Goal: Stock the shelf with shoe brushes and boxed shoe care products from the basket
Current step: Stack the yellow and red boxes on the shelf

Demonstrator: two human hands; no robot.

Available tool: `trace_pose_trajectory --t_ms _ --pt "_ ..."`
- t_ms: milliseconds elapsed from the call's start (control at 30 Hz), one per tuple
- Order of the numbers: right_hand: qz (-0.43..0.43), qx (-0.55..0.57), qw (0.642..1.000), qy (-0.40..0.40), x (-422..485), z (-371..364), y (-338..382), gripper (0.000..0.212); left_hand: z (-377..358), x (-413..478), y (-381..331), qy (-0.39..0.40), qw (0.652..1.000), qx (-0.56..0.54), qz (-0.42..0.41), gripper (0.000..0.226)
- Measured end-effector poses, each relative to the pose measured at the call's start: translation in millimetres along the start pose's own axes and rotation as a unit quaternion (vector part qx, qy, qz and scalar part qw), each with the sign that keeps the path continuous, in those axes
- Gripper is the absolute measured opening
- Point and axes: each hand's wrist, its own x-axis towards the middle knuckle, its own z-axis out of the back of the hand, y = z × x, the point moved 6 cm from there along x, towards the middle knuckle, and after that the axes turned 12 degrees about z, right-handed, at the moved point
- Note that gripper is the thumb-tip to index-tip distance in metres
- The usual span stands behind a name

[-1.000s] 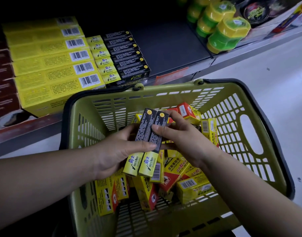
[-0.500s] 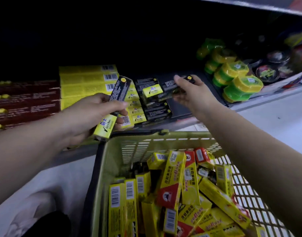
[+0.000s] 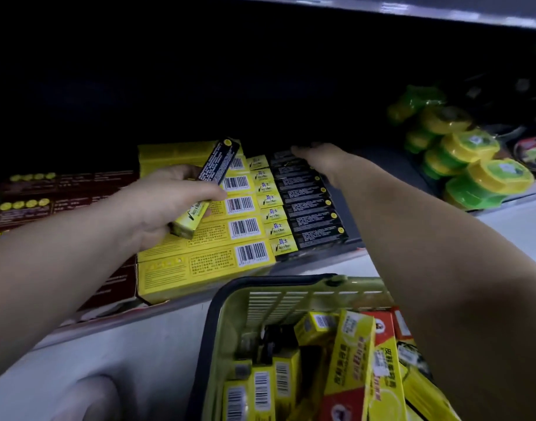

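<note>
Black-and-yellow slim box (image 3: 219,165), one, clamped in the left hand (image 3: 166,205); long axis seven to one o'clock. Matching row of black boxes (image 3: 309,208) on the shelf (image 3: 315,259) lies at three o'clock from it, each running nine to three. Right hand (image 3: 324,161) nearer, over the row's twelve o'clock end; grip lost in shadow, cannot tell. Hands apart. Basket (image 3: 260,282) at six o'clock holds more.

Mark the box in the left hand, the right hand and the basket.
held box (image 3: 219,164), head view, black upper half.
right hand (image 3: 321,158), head view, back of hand.
basket (image 3: 213,317), head view, dark rim.
</note>
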Motion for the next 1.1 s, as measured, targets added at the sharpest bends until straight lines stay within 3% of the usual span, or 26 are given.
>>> trace_pose_trajectory --t_ms 167,300,400,500,567,700,833,967,1100 --pt "0.025 -0.166 0.985 0.031 -3 -1 0 0.048 2 8 -1 -0.026 0.999 0.024 -0.006 0.03" --pt "0.065 -0.366 0.928 0.009 -20 -2 26 0.049 1 14 -4 -0.047 0.997 0.054 -0.031 0.039" --pt "0.231 -0.324 0.917 -0.027 -56 -9 70 0.06 -1 13 -12 -0.072 0.991 0.088 -0.07 0.054" --pt "0.416 -0.321 0.849 0.047 -98 -30 105 0.058 -5 7 -20 -0.069 0.988 0.095 -0.098 0.061" --pt "0.46 -0.316 0.826 0.079 -108 -34 111 0.046 -12 3 -23 -0.046 0.986 0.115 -0.112 0.06" --pt "0.415 -0.29 0.854 0.123 -96 -24 99 0.035 -14 -1 -22 -0.03 0.979 0.157 -0.125 0.058" --pt "0.35 -0.311 0.884 0.011 -62 9 77 0.033 -9 -3 -22 -0.06 0.955 0.237 -0.166 0.07" --pt "0.251 -0.436 0.856 -0.118 -32 17 61 0.038 -25 -13 -9 -0.051 0.883 0.41 -0.221 0.066" --pt "0.218 -0.501 0.835 -0.069 -11 -9 58 0.04 -33 -13 5 -0.032 0.86 0.457 -0.225 0.063"
